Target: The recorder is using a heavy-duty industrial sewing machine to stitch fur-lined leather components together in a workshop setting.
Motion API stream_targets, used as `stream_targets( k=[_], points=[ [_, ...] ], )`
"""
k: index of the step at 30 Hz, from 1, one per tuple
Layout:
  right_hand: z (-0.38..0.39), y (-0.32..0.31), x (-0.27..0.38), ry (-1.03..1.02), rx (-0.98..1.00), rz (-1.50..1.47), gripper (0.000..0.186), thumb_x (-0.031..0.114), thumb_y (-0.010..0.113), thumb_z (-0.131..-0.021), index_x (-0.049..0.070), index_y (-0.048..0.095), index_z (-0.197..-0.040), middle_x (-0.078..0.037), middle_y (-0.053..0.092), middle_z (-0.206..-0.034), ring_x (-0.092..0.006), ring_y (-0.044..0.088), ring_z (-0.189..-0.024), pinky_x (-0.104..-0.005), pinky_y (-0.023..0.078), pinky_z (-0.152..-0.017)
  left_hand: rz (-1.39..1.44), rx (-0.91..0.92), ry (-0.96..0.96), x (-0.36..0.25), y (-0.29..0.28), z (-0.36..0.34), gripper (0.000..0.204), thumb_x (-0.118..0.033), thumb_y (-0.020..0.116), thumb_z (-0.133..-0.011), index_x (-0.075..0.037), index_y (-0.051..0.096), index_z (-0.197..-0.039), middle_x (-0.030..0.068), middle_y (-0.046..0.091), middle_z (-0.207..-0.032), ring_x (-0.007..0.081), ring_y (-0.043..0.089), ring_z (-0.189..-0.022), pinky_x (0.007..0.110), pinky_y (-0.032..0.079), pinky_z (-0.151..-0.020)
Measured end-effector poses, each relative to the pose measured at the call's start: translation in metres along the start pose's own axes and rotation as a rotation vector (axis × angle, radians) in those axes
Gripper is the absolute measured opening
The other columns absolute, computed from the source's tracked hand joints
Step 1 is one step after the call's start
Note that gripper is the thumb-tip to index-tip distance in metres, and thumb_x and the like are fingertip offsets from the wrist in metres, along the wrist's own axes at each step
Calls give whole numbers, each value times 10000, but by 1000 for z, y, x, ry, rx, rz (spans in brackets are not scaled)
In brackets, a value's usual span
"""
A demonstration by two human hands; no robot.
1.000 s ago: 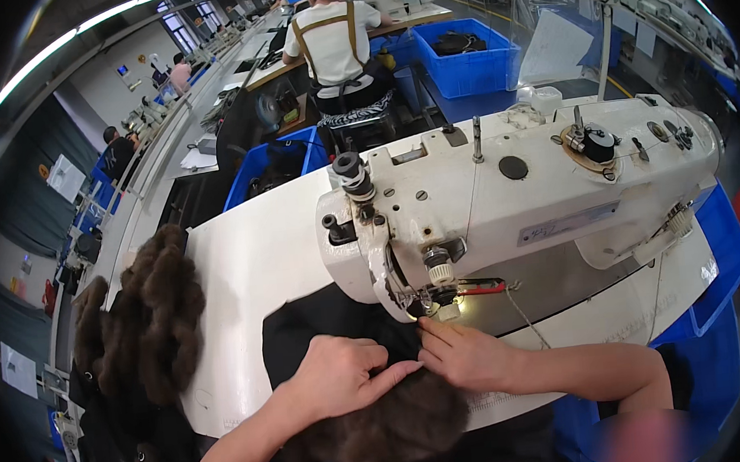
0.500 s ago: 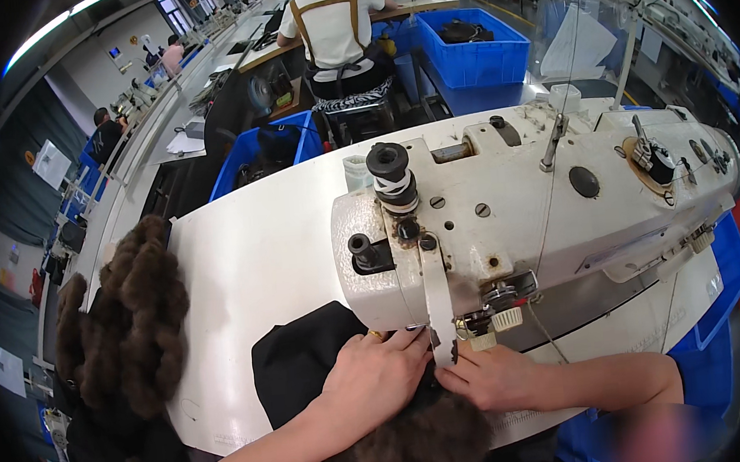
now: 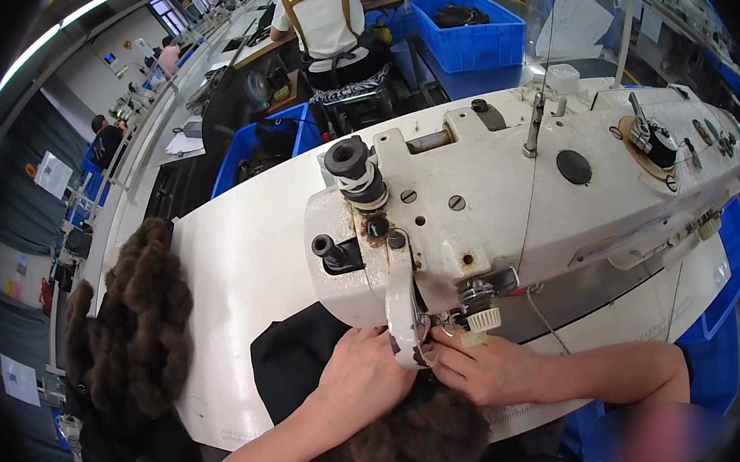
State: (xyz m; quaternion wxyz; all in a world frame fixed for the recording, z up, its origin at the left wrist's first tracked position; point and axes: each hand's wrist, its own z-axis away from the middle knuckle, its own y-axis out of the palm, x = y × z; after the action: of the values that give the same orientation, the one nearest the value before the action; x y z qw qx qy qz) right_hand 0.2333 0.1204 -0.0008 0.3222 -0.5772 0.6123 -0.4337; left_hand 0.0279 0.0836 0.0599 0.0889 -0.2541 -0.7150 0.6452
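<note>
A white industrial sewing machine (image 3: 506,194) stands on the pale worktable. Beneath its needle end lies black fabric (image 3: 293,354), joined by brown fur trim (image 3: 417,444) that bunches toward me. My left hand (image 3: 365,370) presses on the fabric left of the needle area, fingers curled and their tips hidden behind the white curved lever (image 3: 403,315). On the other side of that lever, my right hand (image 3: 485,370) pinches the edge of the work close to the needle. The needle and presser foot cannot be made out.
Dark garments with brown fur (image 3: 146,318) hang over the table's left edge. A blue crate (image 3: 268,148) sits beyond the table, and another blue crate (image 3: 476,36) stands farther back. Ahead, a person in a white top (image 3: 323,17) sits facing away.
The machine appears shifted left and slightly up in the picture as the view moves. My right hand's fingers have curled in closer to the needle area; the left stays on the fabric.
</note>
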Motion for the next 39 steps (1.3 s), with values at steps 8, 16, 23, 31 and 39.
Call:
stream_targets(
  k=[8,16,23,31,39],
  points=[
    [-5,2,-1,-27,-133,84,255,194,577,-701,2,611,-866,-105,543,-885,-270,589,-894,-368,514,-843,28,-33,-5,-3,-6,-4,213,-170,652,-849,-35,690,-1010,127,639,-753,296,647,-705,391,515,-606],
    [-6,2,-1,-12,-129,127,263,200,573,-707,-3,622,-867,-137,584,-929,-321,600,-1008,-382,504,-907,-33,42,-44,-11,-13,-7,172,-137,657,-833,-34,677,-970,112,658,-812,297,654,-723,394,532,-635],
    [-4,-1,0,-14,-98,116,299,198,563,-721,-25,637,-905,-182,617,-962,-348,601,-1049,-385,499,-922,0,57,-44,-13,-11,-10,163,-125,653,-842,-36,668,-977,128,661,-758,291,641,-647,378,524,-601],
    [-6,3,-4,-12,-84,119,296,193,566,-728,-31,635,-908,-186,616,-994,-343,596,-1052,-360,501,-910,-43,64,-63,-11,-10,-10,179,-152,637,-866,-46,675,-1004,115,659,-770,316,636,-645,389,521,-601],
    [-9,13,-5,78,-158,-5,219,143,579,-733,-7,632,-884,-139,605,-974,-301,599,-1031,-357,514,-878,-60,60,-127,-8,-13,-3,243,-219,661,-870,-66,688,-1057,101,665,-841,286,635,-705,363,516,-635]
  ],
)
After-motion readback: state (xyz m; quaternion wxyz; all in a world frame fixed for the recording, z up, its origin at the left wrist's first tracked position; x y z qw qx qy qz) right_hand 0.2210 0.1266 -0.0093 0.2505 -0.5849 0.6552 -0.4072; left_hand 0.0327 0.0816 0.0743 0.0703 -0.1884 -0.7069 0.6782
